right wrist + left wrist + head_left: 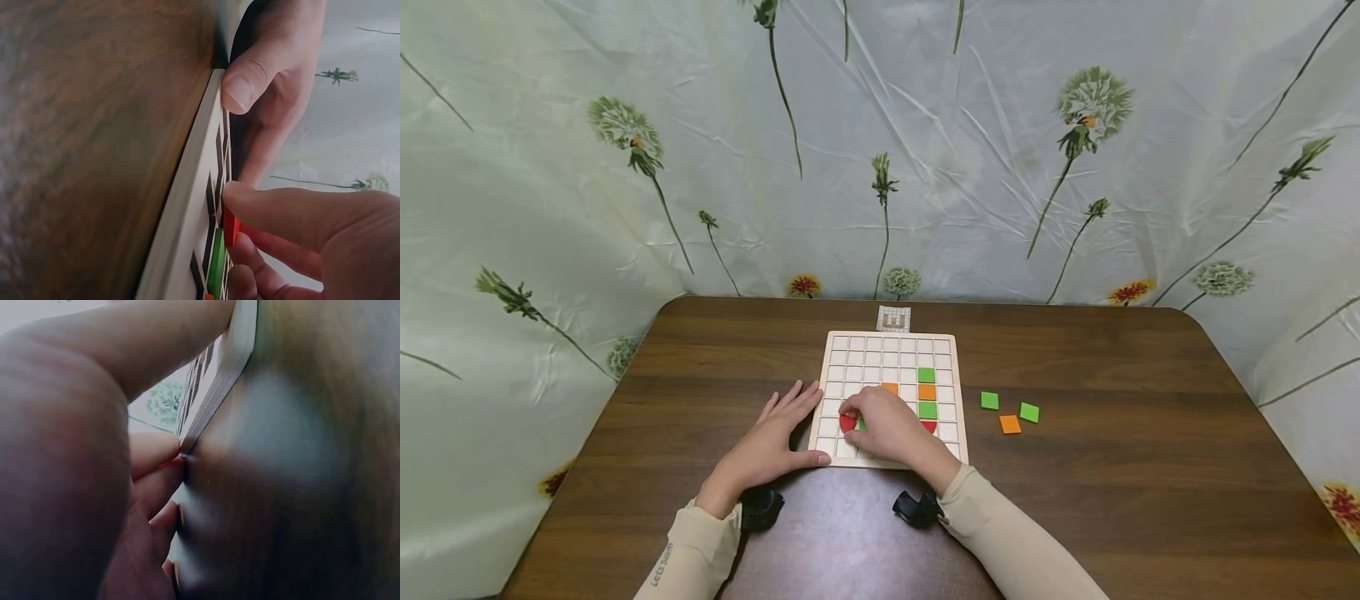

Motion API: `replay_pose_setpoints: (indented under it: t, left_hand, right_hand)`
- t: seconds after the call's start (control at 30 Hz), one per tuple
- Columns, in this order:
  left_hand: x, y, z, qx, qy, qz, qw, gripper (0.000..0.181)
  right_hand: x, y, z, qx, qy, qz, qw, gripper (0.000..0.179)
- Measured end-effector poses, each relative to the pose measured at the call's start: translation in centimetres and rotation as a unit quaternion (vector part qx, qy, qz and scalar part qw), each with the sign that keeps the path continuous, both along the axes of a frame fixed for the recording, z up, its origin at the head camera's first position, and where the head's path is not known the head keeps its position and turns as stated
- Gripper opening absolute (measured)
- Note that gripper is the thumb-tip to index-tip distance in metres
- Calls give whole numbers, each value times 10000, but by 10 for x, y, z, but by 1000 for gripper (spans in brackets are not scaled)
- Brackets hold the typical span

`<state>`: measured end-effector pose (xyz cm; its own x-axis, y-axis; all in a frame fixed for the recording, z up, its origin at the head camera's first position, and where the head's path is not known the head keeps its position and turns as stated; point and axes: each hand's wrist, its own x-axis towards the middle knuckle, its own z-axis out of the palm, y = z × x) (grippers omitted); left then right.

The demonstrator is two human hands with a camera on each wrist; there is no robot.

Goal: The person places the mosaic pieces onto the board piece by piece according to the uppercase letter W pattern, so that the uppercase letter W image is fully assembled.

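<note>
A pale wooden grid board (pixel 887 360) lies on the table. My right hand (pixel 891 427) reaches over it and pinches a red piece (pixel 847 422) with a rounded side between thumb and fingers, low in the left part of the grid. Beside that piece sits a green tile (pixel 216 262), partly covered by the hand. My left hand (pixel 770 437) lies spread along the board's left edge, thumb on the lower left corner. In a column on the right stand green (pixel 927 375) and orange tiles (pixel 927 392), with a red piece (pixel 929 426) below, partly hidden by the right hand.
Right of the board, two loose green tiles (pixel 989 401) and an orange tile (pixel 1011 425) lie on the brown table (pixel 1112 483). A small printed pattern card (pixel 893 319) touches the board's far side. Flowered cloth (pixel 970 167) hangs behind the table.
</note>
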<state>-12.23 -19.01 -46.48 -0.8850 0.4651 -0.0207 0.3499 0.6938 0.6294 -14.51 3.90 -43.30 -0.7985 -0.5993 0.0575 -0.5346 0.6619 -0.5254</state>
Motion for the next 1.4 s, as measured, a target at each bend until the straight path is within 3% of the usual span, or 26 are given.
replay_pose_setpoints:
  t: [0.93,1.4]
  left_hand:
    - [-1,2,2,-139,-53,63,9999,102]
    - [0,2,2,-109,-56,66,9999,102]
  right_hand:
    - [-2,8,-4,-61,-186,116,9997,22]
    - [-1,3,-5,62,44,-50,10000,17]
